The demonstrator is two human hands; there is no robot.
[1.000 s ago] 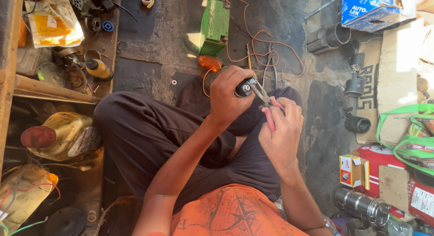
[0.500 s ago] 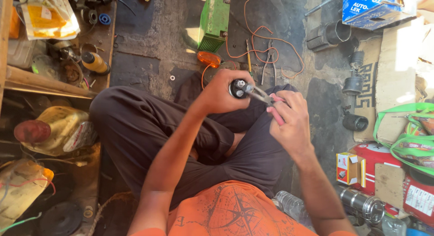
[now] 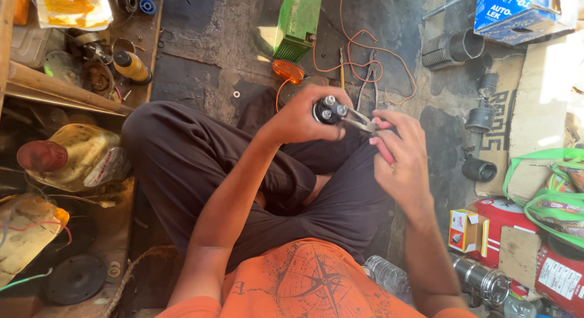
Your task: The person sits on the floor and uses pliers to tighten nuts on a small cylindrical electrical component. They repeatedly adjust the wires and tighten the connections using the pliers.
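Here, pliers (image 3: 365, 121) against black cylinder (image 3: 328, 110)

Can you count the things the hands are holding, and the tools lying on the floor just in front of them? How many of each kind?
Round black part with metal studs: 1, in the left hand
Pliers: 2, the held pliers in the right hand and the floor pliers
Thin rod-like tool on the floor: 1
Total: 4
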